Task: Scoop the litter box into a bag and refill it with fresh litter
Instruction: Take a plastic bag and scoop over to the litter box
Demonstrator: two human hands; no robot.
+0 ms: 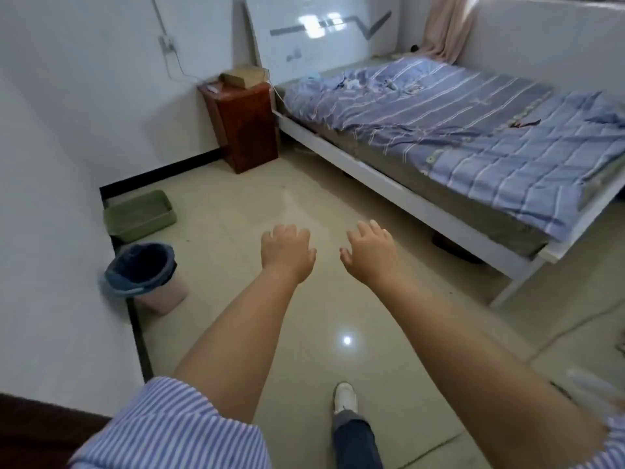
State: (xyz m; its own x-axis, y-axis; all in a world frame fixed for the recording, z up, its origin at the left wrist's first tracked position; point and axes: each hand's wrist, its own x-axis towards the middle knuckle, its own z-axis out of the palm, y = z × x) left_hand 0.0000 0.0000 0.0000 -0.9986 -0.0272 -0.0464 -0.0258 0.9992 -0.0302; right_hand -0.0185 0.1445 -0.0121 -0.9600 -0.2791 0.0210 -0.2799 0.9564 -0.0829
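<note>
Hands: both out in front, palms down, over the bare middle of the floor, holding nothing.
Left hand: fingers loosely spread and slightly curled at the tips, released, touching nothing.
Right hand: fingers fanned a little wider, thumb out toward the left hand, relaxed, empty too.
Gap between hands: small, the two near each other but apart.
Sleeves: blue-and-white striped sleeve on the near left arm; forearms bare.
Litter box: green tray on the floor at far left, tucked against the wall corner, well apart from both hands; what lies inside is too blurred to tell.
Bin: pink bucket lined with a dark blue bag, on the floor just near of the litter box, hard against the left wall.
Foot: one white shoe planted on the floor, near, under the right arm, with a dark trouser leg behind it.
Bed: along the right side, white frame, blue striped cover rumpled on top.
Nightstand: reddish-brown wood, far, between the wall and the head of the bed, with a cardboard box on top.
Floor: glossy pale tile, a bright lamp reflection between the forearms.
</note>
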